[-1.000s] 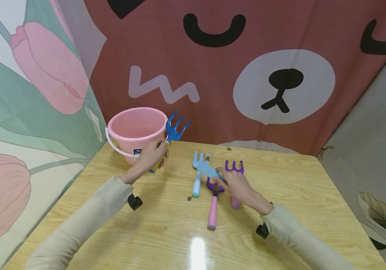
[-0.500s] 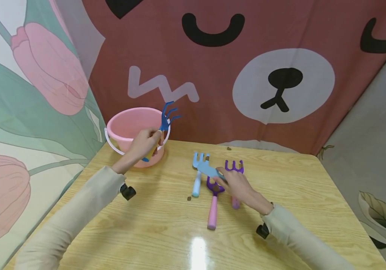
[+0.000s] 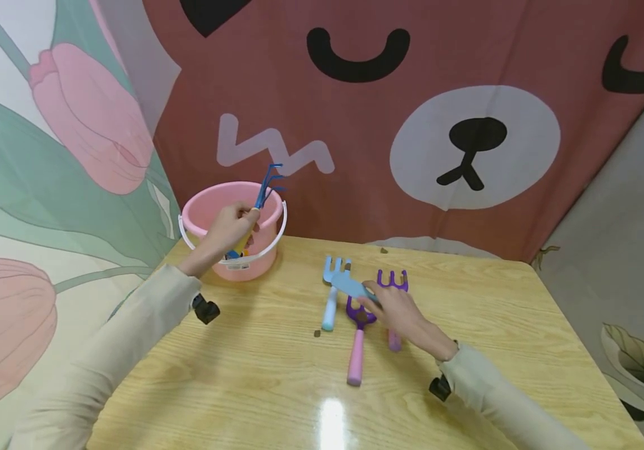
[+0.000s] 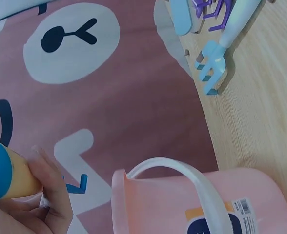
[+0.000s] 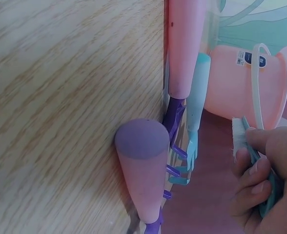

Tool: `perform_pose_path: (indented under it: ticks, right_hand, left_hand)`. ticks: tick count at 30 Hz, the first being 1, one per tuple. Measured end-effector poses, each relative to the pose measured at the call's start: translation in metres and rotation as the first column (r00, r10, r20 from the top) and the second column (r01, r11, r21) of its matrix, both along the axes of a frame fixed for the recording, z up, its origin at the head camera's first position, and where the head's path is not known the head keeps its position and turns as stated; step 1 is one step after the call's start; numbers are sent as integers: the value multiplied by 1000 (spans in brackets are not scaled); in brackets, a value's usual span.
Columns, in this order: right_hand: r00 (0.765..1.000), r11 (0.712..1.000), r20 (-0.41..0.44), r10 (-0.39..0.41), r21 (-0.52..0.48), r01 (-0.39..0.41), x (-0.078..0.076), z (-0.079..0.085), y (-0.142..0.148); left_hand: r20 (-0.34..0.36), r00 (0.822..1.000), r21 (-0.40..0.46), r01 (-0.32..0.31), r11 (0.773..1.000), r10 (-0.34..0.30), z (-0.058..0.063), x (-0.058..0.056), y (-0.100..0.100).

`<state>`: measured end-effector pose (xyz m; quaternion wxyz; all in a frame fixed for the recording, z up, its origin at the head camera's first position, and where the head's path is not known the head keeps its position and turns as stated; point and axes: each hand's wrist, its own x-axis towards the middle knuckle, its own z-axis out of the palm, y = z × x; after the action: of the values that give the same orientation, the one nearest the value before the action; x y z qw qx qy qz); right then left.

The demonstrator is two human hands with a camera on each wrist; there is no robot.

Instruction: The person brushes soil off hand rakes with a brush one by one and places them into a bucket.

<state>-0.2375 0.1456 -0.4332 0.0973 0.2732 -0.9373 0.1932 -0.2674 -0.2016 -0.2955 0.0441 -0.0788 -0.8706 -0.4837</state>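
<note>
Left grip (image 3: 229, 228) clasps a blue, yellow-handled rake (image 3: 261, 199), right grip (image 3: 397, 307) a bristled blue brush (image 3: 349, 285).

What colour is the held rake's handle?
The handle is yellow with a blue end, clearest in the left wrist view.

Fingers (image 4: 56, 195) around a yellow-and-blue handle (image 4: 17, 170)

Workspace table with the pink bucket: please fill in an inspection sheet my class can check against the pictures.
Surface: wood-grain table, with glare toward the front.
Job's things: blue rake, light-blue brush, upright pink bucket; light-blue fork, pink-handled purple tool and pink-handled purple fork on the table.
Clutter: small brown bits.
Hands: left hand holds the rake; right hand holds the brush.
Cables: nothing seen.
Surroundings: bear-face backdrop behind, floral hanging at left.
</note>
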Motion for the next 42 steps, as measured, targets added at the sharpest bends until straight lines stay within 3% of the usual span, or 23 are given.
perform_pose_path:
  ticks: [11, 18, 28, 38, 42]
  right_hand:
    - [1000, 1000, -1, 16, -27, -16, 0, -3, 0]
    - [1000, 1000, 5, 9, -19, -9, -1, -3, 0]
    - [999, 999, -37, 19, -50, -21, 0, -1, 0]
    - [999, 1000, -31, 13, -14, -13, -1, 1, 6]
    - [1000, 1000, -17, 6, -7, -6, 0, 2, 8]
  left_hand:
    - [127, 988, 16, -93, 995, 91, 8, -7, -17]
    - [144, 980, -16, -133, 991, 134, 3, -13, -27]
    - [238, 955, -5, -179, 984, 175, 7, -19, -35]
    - [264, 947, 82, -211, 974, 183, 7, -25, -33]
    - [307, 936, 176, -235, 956, 174, 6, -29, -35]
